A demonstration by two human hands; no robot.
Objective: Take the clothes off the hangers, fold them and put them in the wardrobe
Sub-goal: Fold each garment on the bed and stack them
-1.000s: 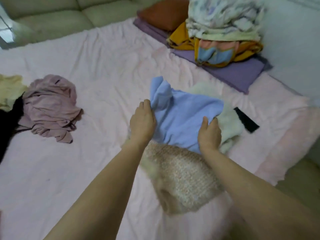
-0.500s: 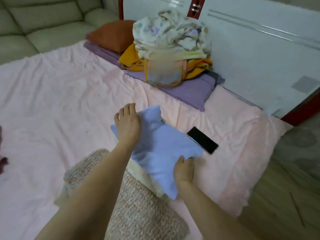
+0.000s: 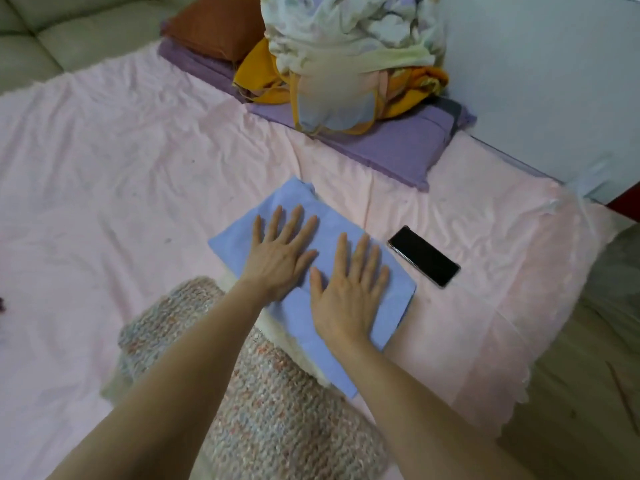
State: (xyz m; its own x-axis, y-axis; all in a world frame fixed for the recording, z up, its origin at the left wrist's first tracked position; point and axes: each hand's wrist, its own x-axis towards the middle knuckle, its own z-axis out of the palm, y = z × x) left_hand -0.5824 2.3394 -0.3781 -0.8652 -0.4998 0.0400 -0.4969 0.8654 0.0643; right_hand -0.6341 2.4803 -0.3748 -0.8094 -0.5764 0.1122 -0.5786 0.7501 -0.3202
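A folded light blue garment (image 3: 239,237) lies on the pink sheet (image 3: 121,168) in the middle of the view. My left hand (image 3: 280,254) lies flat on its upper half, fingers spread. My right hand (image 3: 349,289) presses flat on its lower right half, beside the left one. Under the blue piece a cream fleecy garment (image 3: 273,325) shows at the edge. A folded pink and grey knit sweater (image 3: 277,410) lies below it, partly hidden by my forearms.
A black phone (image 3: 423,256) lies on the sheet just right of the blue garment. At the back a heap of floral and orange clothes (image 3: 349,53) sits on a purple cushion (image 3: 391,147), beside a rust pillow (image 3: 214,26). A white panel (image 3: 540,81) stands right; floor (image 3: 571,410) lower right.
Both hands let go of the blue garment's edges and now lie flat on top of it. The garment has been laid down folded over the cream piece. The view swung right.
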